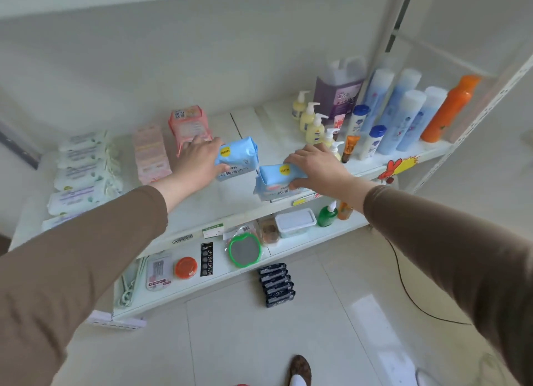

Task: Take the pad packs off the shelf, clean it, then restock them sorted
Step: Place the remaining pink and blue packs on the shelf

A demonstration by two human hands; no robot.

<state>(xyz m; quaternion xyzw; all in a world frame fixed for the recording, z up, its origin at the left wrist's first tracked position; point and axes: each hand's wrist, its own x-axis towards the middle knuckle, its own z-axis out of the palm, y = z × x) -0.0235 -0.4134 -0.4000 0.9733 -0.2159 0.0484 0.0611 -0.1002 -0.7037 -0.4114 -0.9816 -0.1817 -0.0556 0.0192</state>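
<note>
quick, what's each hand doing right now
Left hand: grips a blue pad pack on the shelf.
Right hand: grips another blue pad pack at the shelf's front edge.

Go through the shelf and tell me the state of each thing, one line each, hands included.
Left hand: grips a blue pack.
Left blue pack: held, tilted, on the shelf.
Right hand: grips the other blue pack.
Right blue pack: held at the shelf's front edge.
Pink packs: lying in a row.
White packs: lying in a row.
Pump bottles: upright.
Shelf: partly stocked.
</note>
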